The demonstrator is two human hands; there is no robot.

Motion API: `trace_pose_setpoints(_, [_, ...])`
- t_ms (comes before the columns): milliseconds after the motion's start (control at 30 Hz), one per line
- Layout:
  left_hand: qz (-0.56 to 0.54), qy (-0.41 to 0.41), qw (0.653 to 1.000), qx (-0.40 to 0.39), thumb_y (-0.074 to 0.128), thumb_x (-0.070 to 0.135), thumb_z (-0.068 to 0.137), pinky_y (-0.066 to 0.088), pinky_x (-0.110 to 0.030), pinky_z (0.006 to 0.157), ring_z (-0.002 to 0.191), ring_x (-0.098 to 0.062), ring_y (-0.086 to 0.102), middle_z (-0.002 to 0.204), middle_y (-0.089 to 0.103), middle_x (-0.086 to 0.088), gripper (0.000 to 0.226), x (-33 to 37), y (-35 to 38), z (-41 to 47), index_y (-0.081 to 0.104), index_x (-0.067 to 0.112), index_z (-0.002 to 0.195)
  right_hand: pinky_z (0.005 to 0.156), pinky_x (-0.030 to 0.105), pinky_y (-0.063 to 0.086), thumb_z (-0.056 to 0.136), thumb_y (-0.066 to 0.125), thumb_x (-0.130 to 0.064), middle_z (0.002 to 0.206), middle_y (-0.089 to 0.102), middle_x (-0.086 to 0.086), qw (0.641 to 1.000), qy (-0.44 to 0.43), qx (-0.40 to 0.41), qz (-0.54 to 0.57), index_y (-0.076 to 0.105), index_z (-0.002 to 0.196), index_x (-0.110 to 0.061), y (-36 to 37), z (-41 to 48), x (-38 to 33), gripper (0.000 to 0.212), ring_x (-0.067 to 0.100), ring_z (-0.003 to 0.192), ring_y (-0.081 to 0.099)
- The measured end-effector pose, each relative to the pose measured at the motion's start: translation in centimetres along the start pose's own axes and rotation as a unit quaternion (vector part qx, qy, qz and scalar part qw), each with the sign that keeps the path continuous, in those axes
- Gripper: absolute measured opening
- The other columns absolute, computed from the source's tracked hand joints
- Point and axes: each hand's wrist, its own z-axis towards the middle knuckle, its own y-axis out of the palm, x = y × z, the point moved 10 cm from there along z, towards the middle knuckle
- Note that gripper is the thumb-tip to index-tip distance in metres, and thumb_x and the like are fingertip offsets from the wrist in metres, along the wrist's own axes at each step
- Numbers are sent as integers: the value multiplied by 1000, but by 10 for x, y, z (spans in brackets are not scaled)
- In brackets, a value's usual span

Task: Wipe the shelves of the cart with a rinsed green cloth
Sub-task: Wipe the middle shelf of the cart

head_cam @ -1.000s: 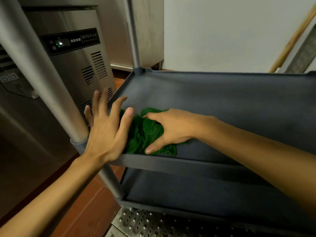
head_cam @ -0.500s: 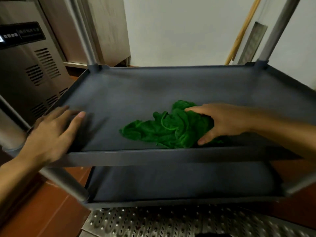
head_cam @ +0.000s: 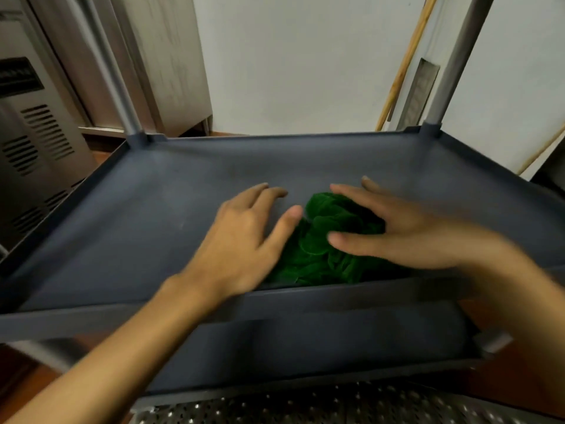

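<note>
A crumpled green cloth (head_cam: 324, 240) lies on the dark grey cart shelf (head_cam: 146, 215), near its front rim. My right hand (head_cam: 394, 231) lies flat on the cloth's right part, fingers straight and spread. My left hand (head_cam: 244, 237) is over the shelf just left of the cloth, fingers extended, its thumb at the cloth's edge. Both hands are motion-blurred. Below the front rim, a lower shelf (head_cam: 305, 344) of the cart shows.
Grey upright posts (head_cam: 455, 62) rise from the shelf's back corners. A steel appliance with vents (head_cam: 33, 142) stands to the left, a white wall behind. A wooden stick (head_cam: 403, 65) leans against the wall. Perforated metal grating (head_cam: 305, 408) lies under the cart.
My left hand has left the shelf's left front corner and come right, beside the cloth. The right hand now lies flatter on the bunched-up cloth. The camera has shifted right.
</note>
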Motion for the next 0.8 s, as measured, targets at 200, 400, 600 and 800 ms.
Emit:
trace_pose_setpoints(200, [7,39,999,-24,26,44,108,42,-55,107,133,-27,53,136,61,-9,54,3,41,24,59,11,135,121,59,9,92,32,-75,166,-17,-2,987,-8,-7,-163,-3,153,-52,54,18,-9,75,32,153,-10])
trace_pose_setpoints(400, [-10,20,999,-46,24,53,106,44,-52,105,127,-23,56,134,62,-3,58,-12,52,20,58,15,134,119,53,15,88,54,-66,161,5,-11,989,-27,33,-142,26,146,-51,40,12,-3,66,20,151,2])
trace_pose_setpoints(600, [-9,32,999,-39,24,59,105,45,-53,105,124,-25,58,131,64,-5,63,-10,47,16,59,15,133,116,51,25,87,66,-51,152,25,-12,994,-12,69,-84,47,135,-40,22,10,16,53,14,145,16])
trace_pose_setpoints(800, [-20,11,999,-43,20,67,101,45,-55,106,122,-30,58,130,64,-8,73,-13,44,14,59,14,132,107,21,20,88,72,-40,158,24,-20,997,42,57,-30,50,136,-39,-6,-14,65,53,2,145,18])
